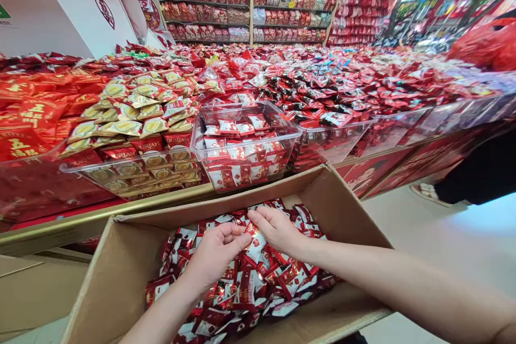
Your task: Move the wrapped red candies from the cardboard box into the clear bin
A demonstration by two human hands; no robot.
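Note:
An open cardboard box [133,258] in front of me holds many small red-and-white wrapped candies [245,287]. Over the pile, my left hand [220,250] and my right hand [278,228] are close together, each closed in a pinch. Between them is one wrapped candy [256,247], its near face turned up towards me. The left thumb and fingers touch its left edge, the right fingertips its upper edge. Just beyond the box stands a clear plastic bin [245,145], partly filled with similar red-and-white packets, some in neat rows.
Durian packets [141,113] and red bags [32,123] lie left of the clear bin; dark red packets [314,91] lie right. Stocked shelves [205,2] stand behind. A person's leg [479,172] shows at the right, above the pale floor [439,236].

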